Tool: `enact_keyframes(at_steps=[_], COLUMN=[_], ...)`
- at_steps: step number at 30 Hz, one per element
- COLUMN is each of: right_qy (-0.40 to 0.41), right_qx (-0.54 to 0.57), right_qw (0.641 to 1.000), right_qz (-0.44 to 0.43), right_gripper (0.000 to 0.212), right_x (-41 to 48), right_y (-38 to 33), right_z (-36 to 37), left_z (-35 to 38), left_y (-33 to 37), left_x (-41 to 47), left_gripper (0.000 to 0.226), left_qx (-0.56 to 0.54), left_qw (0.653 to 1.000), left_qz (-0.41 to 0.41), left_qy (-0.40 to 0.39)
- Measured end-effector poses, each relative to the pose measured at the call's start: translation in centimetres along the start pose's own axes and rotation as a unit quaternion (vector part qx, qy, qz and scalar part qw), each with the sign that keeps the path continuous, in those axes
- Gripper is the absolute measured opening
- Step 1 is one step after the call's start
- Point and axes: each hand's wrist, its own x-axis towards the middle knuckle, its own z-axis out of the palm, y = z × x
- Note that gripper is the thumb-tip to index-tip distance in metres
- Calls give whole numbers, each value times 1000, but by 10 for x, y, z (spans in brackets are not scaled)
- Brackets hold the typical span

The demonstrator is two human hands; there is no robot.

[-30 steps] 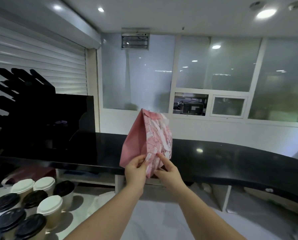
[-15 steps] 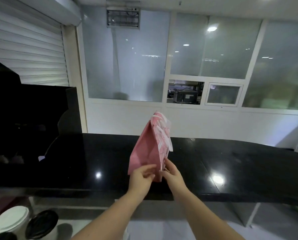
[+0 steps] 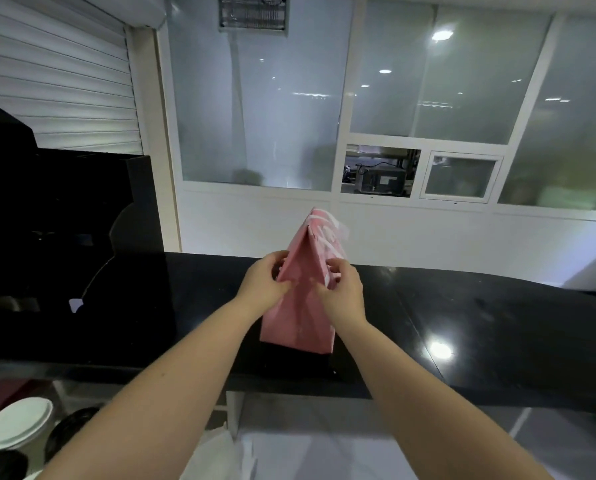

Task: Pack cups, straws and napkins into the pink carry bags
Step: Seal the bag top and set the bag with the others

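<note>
A pink carry bag (image 3: 301, 317) stands upright on the glossy black counter (image 3: 463, 323), near its front edge and roughly in the middle of the view. Its base is spread flat on the surface and its top is folded to a narrow ridge. White printed markings show on the bag's right face near the top. The person's left hand (image 3: 263, 284) grips the bag's left edge at about mid-height, with the fingers curled round the fold and the thumb pressed against the near panel. The right hand (image 3: 343, 289) pinches the opposite edge at the same height, its fingers bent over the printed side. Both bare forearms reach in from the bottom of the frame. In the lower left corner, below the counter, sit lidded cups, of which a white lid (image 3: 18, 422) and a black lid (image 3: 69, 427) show. A dark box-like unit (image 3: 64, 202) occupies the counter's left end. Behind it is a white roller shutter (image 3: 57, 84). Frosted glass panels (image 3: 262, 116) fill the far wall, and a small open hatch (image 3: 379, 171) in them shows a metal appliance.
</note>
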Motion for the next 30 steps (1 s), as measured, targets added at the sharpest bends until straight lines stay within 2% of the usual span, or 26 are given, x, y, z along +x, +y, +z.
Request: enact_keyframes(at_steps=[3,6,12,18,22,26,30], right_qy=[-1,22,4,12,7,6,-44], right_qx=[-60,-57,-48,-57,-53,-50,-38], right_qw=[998,998,997,997,996,995,994], right_qz=[0,-3,64,53,78,88,93], right_gripper=[24,18,25,21,17,22,29], right_x=[8,2,-31,-36,-50,-63,-56], right_y=[6,18,46,46,56,67,54], right_z=[-2,-8,-6,-2,-6,-11,7], left_z=[6,15,34,35,36,31,12], left_y=[-3,-13,-49,-55,-68,-83,-89], left_x=[7,-4,-46,-52,-65,-73,-71], left_gripper=[33,15,32,20,21,20,22], left_qx=[87,82,-30,11,-9,6,27], left_qw=[995,992,993,990,994,995,988], left_qz=[0,10,-46,-56,-44,-45,-62], left_qy=[46,90,103,130,104,93,139])
